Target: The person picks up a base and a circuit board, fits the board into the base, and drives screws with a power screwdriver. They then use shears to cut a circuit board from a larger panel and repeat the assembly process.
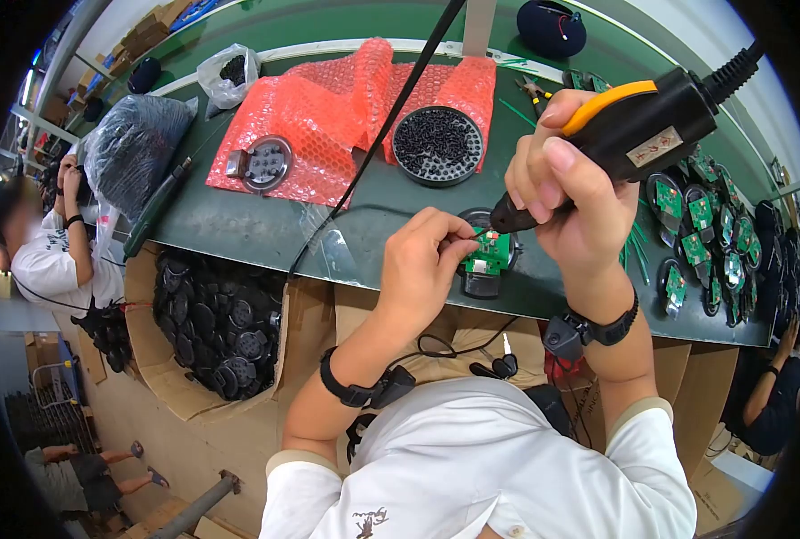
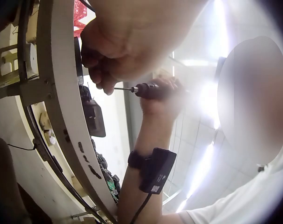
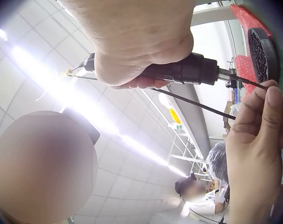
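A green circuit board (image 1: 500, 250) sits on a black housing (image 1: 482, 287) near the front edge of the counter (image 1: 238, 226). The left hand (image 1: 418, 265) pinches its fingers at the tip of a thin bit (image 2: 124, 88), right at the board. The right hand (image 1: 582, 189) has its fingers wrapped round the black power screwdriver (image 1: 638, 126) carrying that bit. Beyond, a round dish (image 1: 438, 182) of small black pieces rests on red bubble wrap (image 1: 315, 108). More boards (image 1: 696, 247) cluster rightward; a cardboard box (image 1: 140, 314) of black parts stands below, leftward.
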A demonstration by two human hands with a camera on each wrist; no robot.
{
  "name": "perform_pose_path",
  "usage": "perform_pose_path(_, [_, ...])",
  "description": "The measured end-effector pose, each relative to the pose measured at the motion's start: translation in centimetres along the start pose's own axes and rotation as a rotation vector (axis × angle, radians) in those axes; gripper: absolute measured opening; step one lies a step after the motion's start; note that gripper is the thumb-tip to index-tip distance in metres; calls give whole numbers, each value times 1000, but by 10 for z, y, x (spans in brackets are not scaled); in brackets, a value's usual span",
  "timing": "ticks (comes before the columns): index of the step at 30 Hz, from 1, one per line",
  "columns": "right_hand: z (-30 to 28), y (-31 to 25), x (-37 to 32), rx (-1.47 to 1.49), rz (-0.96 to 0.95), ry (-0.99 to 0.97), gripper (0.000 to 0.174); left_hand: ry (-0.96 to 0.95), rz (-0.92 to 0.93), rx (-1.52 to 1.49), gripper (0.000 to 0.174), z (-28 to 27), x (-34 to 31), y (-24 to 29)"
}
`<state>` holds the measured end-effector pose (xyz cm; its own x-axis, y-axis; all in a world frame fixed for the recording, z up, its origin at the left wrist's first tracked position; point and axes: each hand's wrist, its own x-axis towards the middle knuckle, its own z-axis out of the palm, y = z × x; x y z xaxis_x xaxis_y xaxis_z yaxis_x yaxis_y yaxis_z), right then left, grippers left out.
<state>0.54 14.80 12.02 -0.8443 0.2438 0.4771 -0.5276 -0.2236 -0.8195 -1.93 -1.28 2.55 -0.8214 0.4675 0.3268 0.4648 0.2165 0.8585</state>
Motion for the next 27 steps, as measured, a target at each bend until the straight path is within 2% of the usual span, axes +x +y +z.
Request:
perform_pose_path(6, [0, 0, -1, -10, -2, -17, 26, -7, -63, -50, 12, 2, -1, -3])
perform_pose_path(9, [-1, 2, 0, -10, 11, -26, 26, -40, -87, -69, 19, 0, -2, -3])
perform_pose_path(11, [-4, 7, 1, 154, -13, -17, 23, -68, -36, 44, 30, -6, 0, 3])
perform_pose_path(12, [-3, 6, 0, 152, -12, -15, 23, -70, -37, 42, 30, -7, -4, 1])
perform_pose_path(14, [-2, 3, 2, -127, -5, 8, 26, 29, 46, 228, 42, -7, -17, -4])
perform_pose_path(15, [0, 3, 2, -129, -4, 14, 26, 23, 47, 226, 42, -7, -21, -2])
perform_pose_path(17, [3, 6, 3, -138, -3, 31, 25, -3, 222, 277, 49, -3, -28, 6])
perform_pose_path(18, [4, 7, 3, -129, 9, 37, 25, -30, 217, 297, 55, 0, -32, 10])
perform_pose_path(27, [4, 18, 0, -176, 11, 12, 24, -22, 251, 410, 55, 11, -39, 0])
